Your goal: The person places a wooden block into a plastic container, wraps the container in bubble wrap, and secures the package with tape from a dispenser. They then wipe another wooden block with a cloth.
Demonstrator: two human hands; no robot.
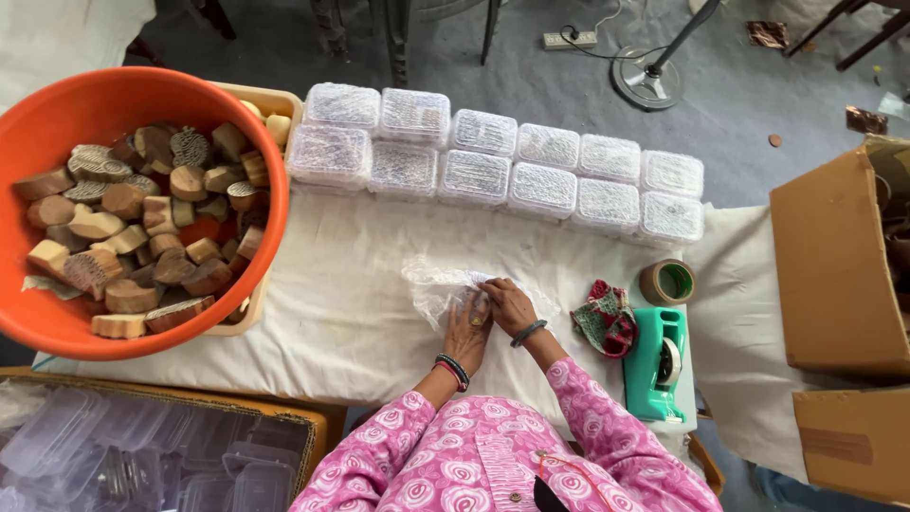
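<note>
Seen from above, a person in a pink patterned top presses a small wooden block (479, 308) into clear bubble wrap (436, 284) on a white-covered worktop (332, 313). The left hand (467, 332) lies flat, fingers spread, pinning the wrap, apparently to stop it springing open. The right hand (509, 305) arches over, its grip pinching the wrap's edge. An orange tub (57, 114) of carved blocks sits left; filled clear boxes (493, 156) line the far edge.

Thin, crinkled clear plastic wrap (438, 284) lies on a matt off-white cloth (341, 313). Left of the wrap, a smooth, glossy orange plastic tub (57, 123) holds rough carved wooden blocks (142, 228). Beyond the wrap, clear glossy plastic boxes (493, 161); to its right, a glossy teal plastic tape dispenser (654, 365) and matt brown cardboard (834, 265).
</note>
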